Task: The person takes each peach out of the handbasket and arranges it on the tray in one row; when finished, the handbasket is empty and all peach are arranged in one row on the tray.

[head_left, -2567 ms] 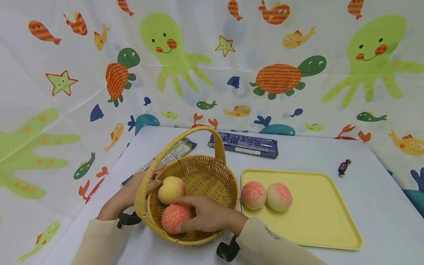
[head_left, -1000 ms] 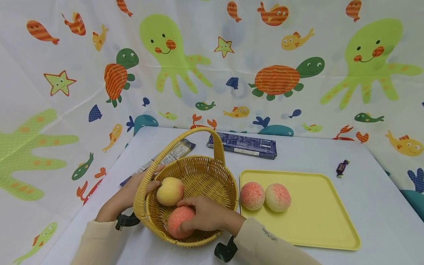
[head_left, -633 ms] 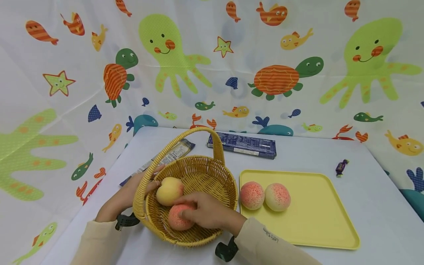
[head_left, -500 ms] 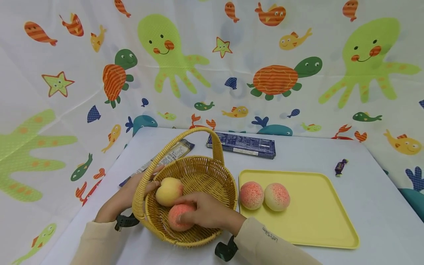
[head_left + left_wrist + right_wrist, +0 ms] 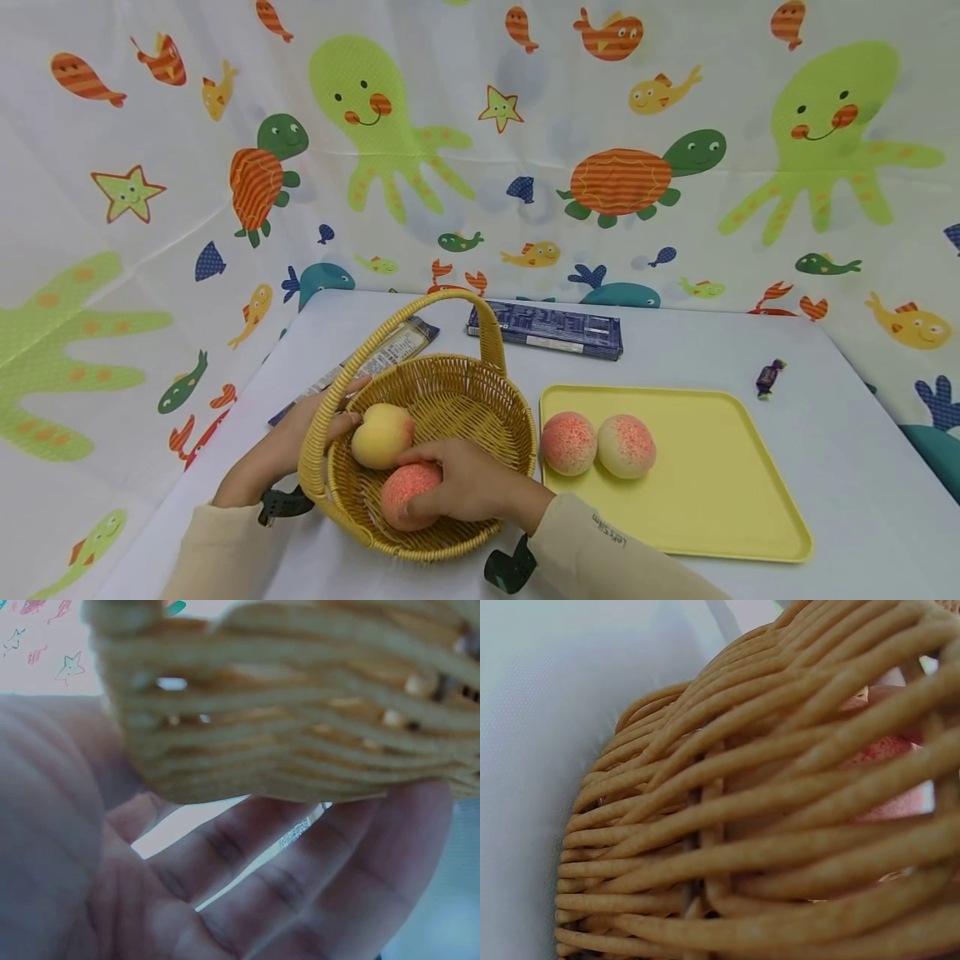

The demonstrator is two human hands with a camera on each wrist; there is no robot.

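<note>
A round woven basket (image 5: 468,408) with a tall handle stands on the table, its handle arching over the left side. My left hand (image 5: 288,437) grips its left wall, thumb over the rim; in the left wrist view its fingers (image 5: 300,877) lie along the outside of the weave. Inside the basket, my right hand (image 5: 476,483) holds a red peach (image 5: 408,497) between thumb and fingers. Touching those fingertips is a yellow peach (image 5: 382,436) by the left wall. The right wrist view is mostly basket weave (image 5: 765,802), with bits of the red peach (image 5: 889,754) showing through gaps.
Right of the basket lies a yellow tray (image 5: 712,475) bearing a red-speckled peach (image 5: 570,443) and a paler peach (image 5: 627,447). Behind are a dark blue box (image 5: 547,327) and a flat silvery packet (image 5: 397,346). A purple wrapped candy (image 5: 768,378) lies far right.
The red peach has shifted slightly right inside the basket, with small lifts and dips in my right hand. My left hand keeps its place on the basket.
</note>
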